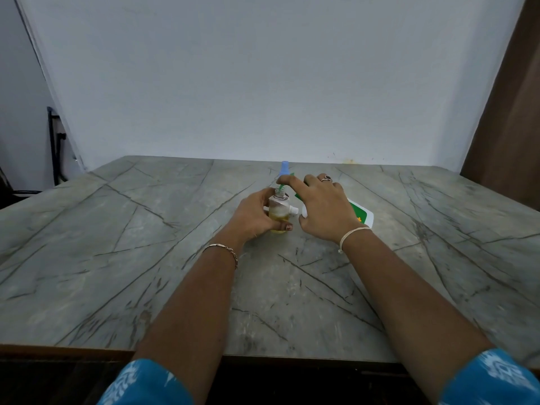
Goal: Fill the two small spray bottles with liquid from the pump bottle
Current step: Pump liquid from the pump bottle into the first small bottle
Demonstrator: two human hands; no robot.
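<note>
Centrally on the grey veined worktop (146, 229), the left hand (257, 214) wraps around an uncapped small spray bottle (279, 210) holding yellowish liquid. Just right, the right hand (324, 206) presses on the tilted white-and-green pump bottle (361, 213), its green spout (281, 187) at the small bottle's mouth. Another bottle's blue cap (284, 168) shows behind.

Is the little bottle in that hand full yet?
Not full. The little bottle, held upright by the left hand, shows yellow liquid only in its lower part. Its top is open, with no cap on.
</note>
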